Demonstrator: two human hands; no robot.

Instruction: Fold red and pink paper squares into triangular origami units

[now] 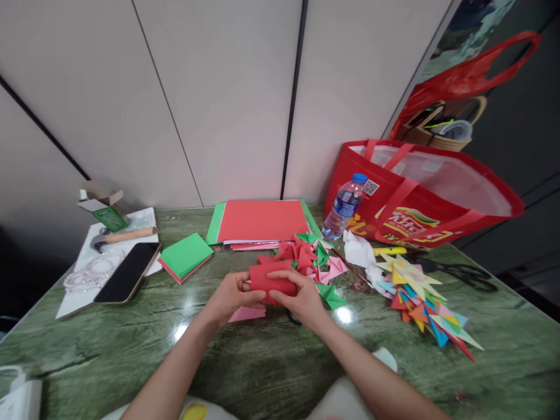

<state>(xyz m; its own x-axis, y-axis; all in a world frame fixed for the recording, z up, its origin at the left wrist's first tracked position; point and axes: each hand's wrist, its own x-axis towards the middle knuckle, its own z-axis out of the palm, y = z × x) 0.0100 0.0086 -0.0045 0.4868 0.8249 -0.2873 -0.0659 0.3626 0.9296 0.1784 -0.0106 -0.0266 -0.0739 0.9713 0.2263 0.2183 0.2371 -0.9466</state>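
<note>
Two hands are at work, both clamped on one piece of red paper [261,280]: the left hand [228,298] pinches its left end, and the right hand [303,298] has thumb and fingers on its right side. On the table [144,356] are one bottle [341,213], one phone [130,274], one hammer [131,234], one small box [109,214] and two paper stacks, a small green-topped one [186,256] and a large red-topped one [265,221]. The folded pieces [301,255] just behind the hands overlap (too much to count). The red paper, above the table's near-middle, looks plain, matte and bent into a smooth curve.
</note>
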